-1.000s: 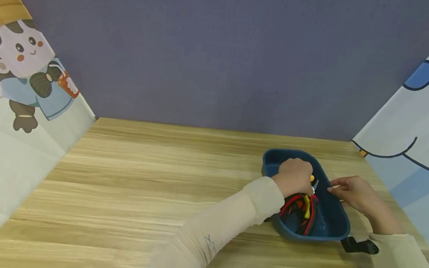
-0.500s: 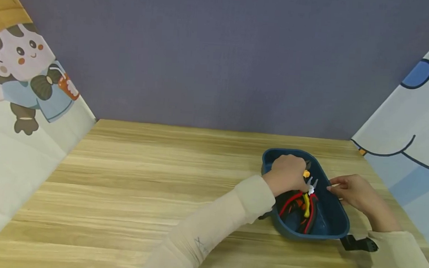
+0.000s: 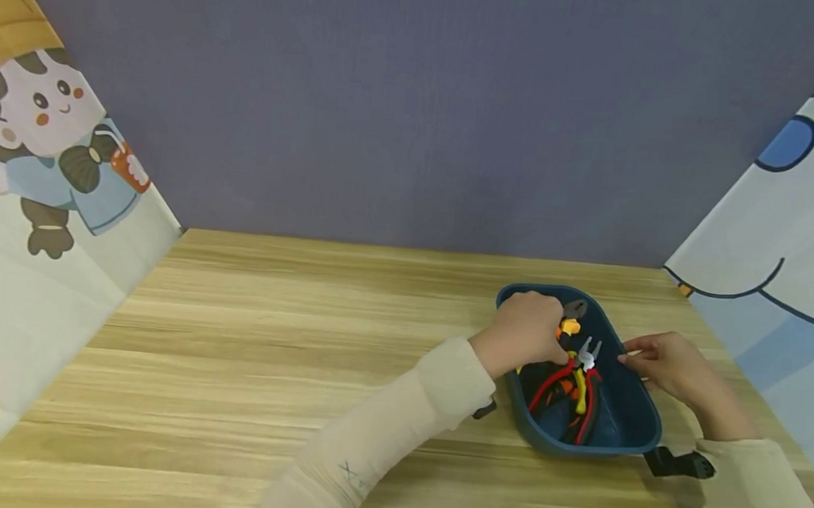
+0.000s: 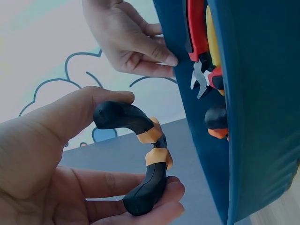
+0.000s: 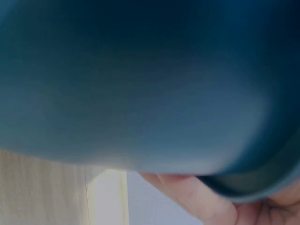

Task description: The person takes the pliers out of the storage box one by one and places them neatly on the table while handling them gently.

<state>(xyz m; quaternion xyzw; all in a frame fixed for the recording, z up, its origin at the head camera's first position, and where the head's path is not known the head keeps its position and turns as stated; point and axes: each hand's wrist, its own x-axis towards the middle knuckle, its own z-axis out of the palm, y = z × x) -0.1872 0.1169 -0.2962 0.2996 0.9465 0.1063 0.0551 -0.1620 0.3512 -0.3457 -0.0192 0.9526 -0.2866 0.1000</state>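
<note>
My left hand (image 3: 524,333) is over the left side of a dark blue bin (image 3: 625,403), gripping pliers (image 4: 157,157) with black-and-orange handles. In the left wrist view its thumb presses one handle and its fingers curl round the other, the handles spread apart. The pliers' dark grey head points away from me in the head view. Lower in the bin lie red-and-black handled pliers (image 3: 589,358) with a silver head, their tips apart, and a yellow handle (image 3: 582,393) between their grips. My right hand (image 3: 676,371) pinches the bin's right rim.
Other black-and-orange tools (image 4: 216,123) lie partly hidden in the bin. The bin stands on a wood-grain table (image 3: 268,354), towards its right side. A grey panel (image 3: 415,115) rises at the back, with cartoon-printed walls on both sides.
My left hand has shifted left with the pliers, and more of their head and the red-handled pliers now shows. My right hand keeps its place on the rim.
</note>
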